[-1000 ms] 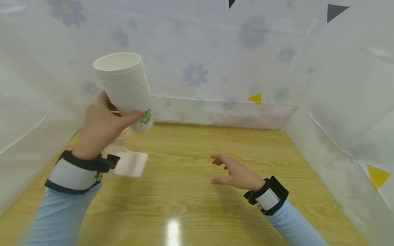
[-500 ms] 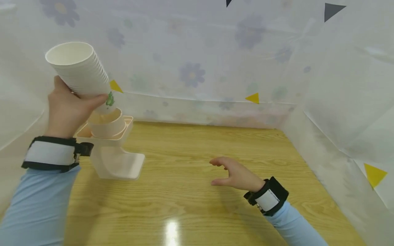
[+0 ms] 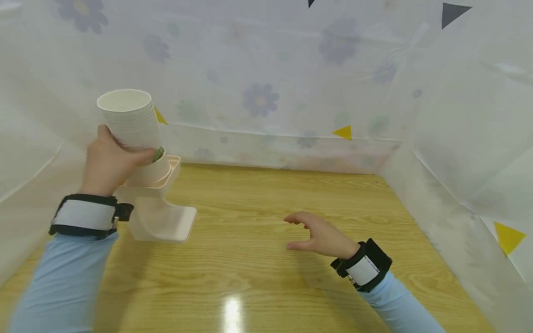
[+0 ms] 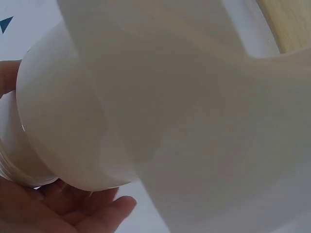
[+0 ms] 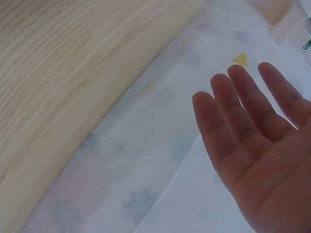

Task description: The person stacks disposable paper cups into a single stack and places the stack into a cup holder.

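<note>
My left hand (image 3: 109, 162) grips a tall stack of white paper cups (image 3: 134, 121), mouths up and tilted slightly. The stack's bottom is down inside the round collar (image 3: 151, 174) of a cream plastic stand (image 3: 168, 223), and the collar hides it. A green print on the lowest cup shows just over the collar's rim. In the left wrist view, the fingers curl around the stack (image 4: 22, 150) right beside the collar (image 4: 73, 116). My right hand (image 3: 322, 236) hovers over the table on the right and holds nothing, its fingers (image 5: 250, 114) extended in the right wrist view.
A wood-grain table (image 3: 250, 268) lies under both hands. White flower-printed sheeting (image 3: 258, 55) rises behind it, and plain white sheeting (image 3: 466, 138) walls the sides. Yellow triangles (image 3: 343, 132) mark the sheeting.
My left hand first carried the cup stack left over the stand, then lowered it with its bottom into the collar and straightened it somewhat. My right hand has stayed in place.
</note>
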Demonstrator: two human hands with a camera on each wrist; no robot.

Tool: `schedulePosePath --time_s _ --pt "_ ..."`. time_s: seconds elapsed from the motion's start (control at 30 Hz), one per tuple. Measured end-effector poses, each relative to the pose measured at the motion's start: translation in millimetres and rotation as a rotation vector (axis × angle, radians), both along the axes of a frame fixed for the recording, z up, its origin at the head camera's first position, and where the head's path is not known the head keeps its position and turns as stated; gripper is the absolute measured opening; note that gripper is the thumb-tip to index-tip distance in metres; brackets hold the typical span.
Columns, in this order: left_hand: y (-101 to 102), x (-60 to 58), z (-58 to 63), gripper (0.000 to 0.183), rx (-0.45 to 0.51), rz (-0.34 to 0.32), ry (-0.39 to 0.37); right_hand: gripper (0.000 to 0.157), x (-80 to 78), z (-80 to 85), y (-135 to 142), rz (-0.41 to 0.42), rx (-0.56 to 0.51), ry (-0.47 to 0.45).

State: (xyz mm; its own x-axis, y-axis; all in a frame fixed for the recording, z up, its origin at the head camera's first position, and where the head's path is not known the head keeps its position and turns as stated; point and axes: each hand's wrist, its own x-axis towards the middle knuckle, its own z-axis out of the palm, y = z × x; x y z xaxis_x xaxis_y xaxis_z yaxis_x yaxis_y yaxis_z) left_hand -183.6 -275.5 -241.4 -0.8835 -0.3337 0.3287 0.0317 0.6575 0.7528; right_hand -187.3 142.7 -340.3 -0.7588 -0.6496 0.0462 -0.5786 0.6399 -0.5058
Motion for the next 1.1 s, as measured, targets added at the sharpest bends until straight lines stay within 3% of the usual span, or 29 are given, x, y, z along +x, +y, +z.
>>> schedulePosePath --time_s 0.2,0.7,0.83,1.0,1.1 --pt "1.9 -0.6 -8.6 0.100 0.005 -0.015 -0.043 0.069 0.0 0.6 1.5 -0.004 -0.013 -0.013" --pt "6.9 2.6 -11.6 0.097 0.051 -0.053 -0.024 0.062 0.5 2.9 1.9 -0.017 -0.025 0.011" --pt "10.5 2.7 -16.0 0.097 0.034 -0.024 -0.031 0.063 0.8 3.2 2.2 -0.018 -0.025 0.016" --pt "12.1 3.0 -16.8 0.099 -0.028 0.062 -0.020 0.062 0.3 2.5 2.3 -0.015 -0.019 0.023" --pt "11.8 2.1 -17.0 0.098 -0.064 0.073 -0.011 0.059 0.9 2.3 2.6 -0.018 -0.024 0.024"
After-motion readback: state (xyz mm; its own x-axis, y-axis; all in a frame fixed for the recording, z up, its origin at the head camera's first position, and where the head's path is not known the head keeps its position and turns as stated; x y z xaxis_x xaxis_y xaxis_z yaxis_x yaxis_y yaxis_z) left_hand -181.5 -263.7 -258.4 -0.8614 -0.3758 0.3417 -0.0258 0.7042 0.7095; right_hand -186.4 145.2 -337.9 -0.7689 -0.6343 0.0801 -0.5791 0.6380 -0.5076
